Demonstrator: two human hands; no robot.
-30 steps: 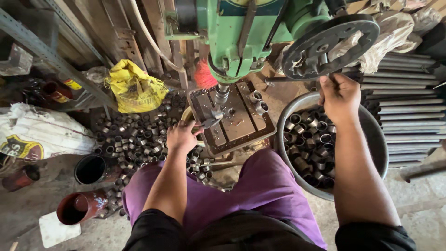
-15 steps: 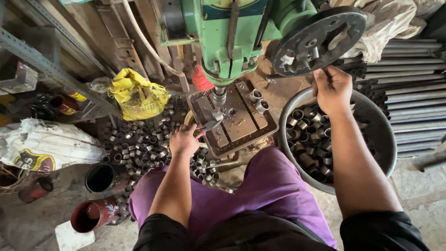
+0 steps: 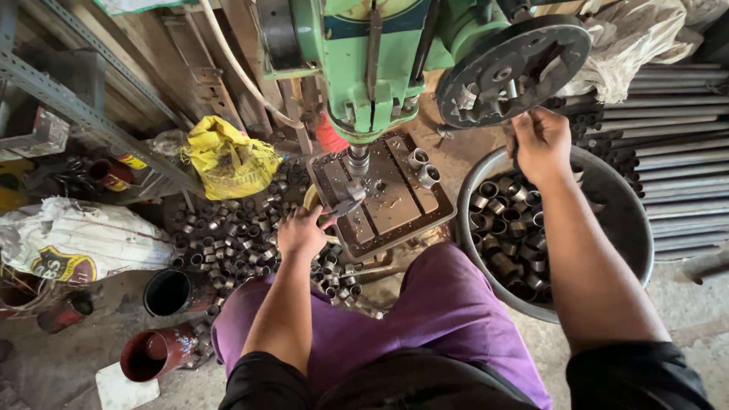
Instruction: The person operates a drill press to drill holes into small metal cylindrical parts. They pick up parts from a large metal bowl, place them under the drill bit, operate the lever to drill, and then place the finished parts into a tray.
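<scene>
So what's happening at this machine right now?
A person in purple trousers sits at a green drill press. The left hand holds pliers that clamp a small metal ring on the drill table, under the spindle. The right hand grips the feed handle by the black wheel. A metal basin of rings sits to the right; more rings lie heaped on the floor.

Drill table (image 3: 395,201) centre; ring pile (image 3: 228,235) left; basin (image 3: 630,228) right.
</scene>
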